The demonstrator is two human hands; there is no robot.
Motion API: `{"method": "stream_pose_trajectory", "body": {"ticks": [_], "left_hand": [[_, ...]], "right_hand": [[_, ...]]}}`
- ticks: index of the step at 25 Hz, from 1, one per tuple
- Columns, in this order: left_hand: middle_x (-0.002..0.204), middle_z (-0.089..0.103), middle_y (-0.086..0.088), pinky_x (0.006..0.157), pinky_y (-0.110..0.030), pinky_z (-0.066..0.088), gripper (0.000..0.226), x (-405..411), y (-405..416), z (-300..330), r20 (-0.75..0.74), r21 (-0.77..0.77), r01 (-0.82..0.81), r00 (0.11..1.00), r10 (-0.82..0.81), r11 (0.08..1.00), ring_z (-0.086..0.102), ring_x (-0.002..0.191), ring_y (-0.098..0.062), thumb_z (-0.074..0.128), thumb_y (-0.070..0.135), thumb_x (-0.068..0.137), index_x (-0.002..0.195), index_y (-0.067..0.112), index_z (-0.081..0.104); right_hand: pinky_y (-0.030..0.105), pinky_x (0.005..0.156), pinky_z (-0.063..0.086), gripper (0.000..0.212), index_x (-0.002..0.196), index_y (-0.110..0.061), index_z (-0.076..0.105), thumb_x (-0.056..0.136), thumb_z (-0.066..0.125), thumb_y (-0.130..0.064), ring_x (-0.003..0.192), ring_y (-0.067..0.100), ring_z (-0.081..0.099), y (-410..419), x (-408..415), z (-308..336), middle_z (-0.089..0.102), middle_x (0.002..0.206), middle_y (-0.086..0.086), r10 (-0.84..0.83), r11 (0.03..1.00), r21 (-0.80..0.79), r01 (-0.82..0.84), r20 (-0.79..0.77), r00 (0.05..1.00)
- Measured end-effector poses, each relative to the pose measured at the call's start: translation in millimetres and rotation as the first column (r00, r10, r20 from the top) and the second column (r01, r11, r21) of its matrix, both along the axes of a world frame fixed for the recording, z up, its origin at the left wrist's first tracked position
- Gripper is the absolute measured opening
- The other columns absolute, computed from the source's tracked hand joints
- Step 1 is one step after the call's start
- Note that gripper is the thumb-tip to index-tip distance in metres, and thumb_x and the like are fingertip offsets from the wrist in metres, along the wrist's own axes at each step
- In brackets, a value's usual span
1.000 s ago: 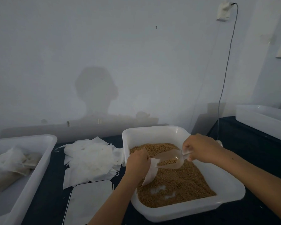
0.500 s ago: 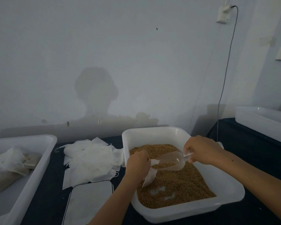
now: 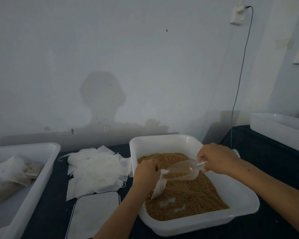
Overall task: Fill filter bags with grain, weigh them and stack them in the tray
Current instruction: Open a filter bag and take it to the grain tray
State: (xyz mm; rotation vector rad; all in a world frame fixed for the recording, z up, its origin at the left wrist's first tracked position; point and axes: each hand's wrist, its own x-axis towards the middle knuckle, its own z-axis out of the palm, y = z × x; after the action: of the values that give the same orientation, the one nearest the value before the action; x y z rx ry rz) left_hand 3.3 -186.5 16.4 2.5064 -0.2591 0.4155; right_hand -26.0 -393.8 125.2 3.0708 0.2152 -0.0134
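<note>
Left hand (image 3: 146,171) curled tight, pinching the filter bag (image 3: 158,187); right hand (image 3: 214,158) gripping the scoop (image 3: 181,171) handle (wrist tipped down), both forearms reaching forward.

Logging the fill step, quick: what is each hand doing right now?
Left hand: holds the filter bag open.
Right hand: grips the scoop of grain.

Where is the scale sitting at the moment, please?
In the head view the scale lies flat at lower centre-left, just left of the grain tub and in front of the empty filter bags.
</note>
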Motion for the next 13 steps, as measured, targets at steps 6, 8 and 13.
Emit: {"method": "stream_pose_trajectory", "body": {"ticks": [6,8,13], "left_hand": [[0.084,0.062,0.0,0.075,-0.026,0.049,0.013,3,1,-3,0.001,-0.027,-0.03,1.0,0.03,0.999,0.056,0.078,-0.013,0.052,0.018,0.093,0.086,0.012,0.061],[0.092,0.064,-0.003,0.076,-0.026,0.047,0.013,4,1,-4,-0.014,0.012,-0.037,0.999,0.037,0.999,0.058,0.083,-0.016,0.048,0.019,0.096,0.09,0.013,0.057],[0.101,0.064,-0.006,0.075,-0.027,0.044,0.009,5,0,-3,-0.062,0.108,-0.023,0.998,0.03,0.994,0.06,0.091,-0.02,0.039,0.018,0.1,0.091,0.019,0.042]], "right_hand": [[0.029,0.09,0.049,0.029,0.108,-0.019,0.068,0.08,0.075,-0.022,0.099,0.011,0.061,-15,1,-13,0.066,0.107,-0.004,0.006,0.988,0.153,0.012,-0.116,0.993],[0.028,0.092,0.047,0.025,0.106,-0.013,0.066,0.082,0.072,-0.016,0.104,0.014,0.059,-24,1,-24,0.063,0.112,0.001,0.01,0.963,0.265,0.045,-0.204,0.979],[0.019,0.072,0.042,0.026,0.117,-0.007,0.053,0.092,0.059,-0.013,0.098,0.017,0.051,-27,9,-53,0.055,0.117,0.008,-0.105,0.899,0.356,0.255,-0.39,0.915]]}}
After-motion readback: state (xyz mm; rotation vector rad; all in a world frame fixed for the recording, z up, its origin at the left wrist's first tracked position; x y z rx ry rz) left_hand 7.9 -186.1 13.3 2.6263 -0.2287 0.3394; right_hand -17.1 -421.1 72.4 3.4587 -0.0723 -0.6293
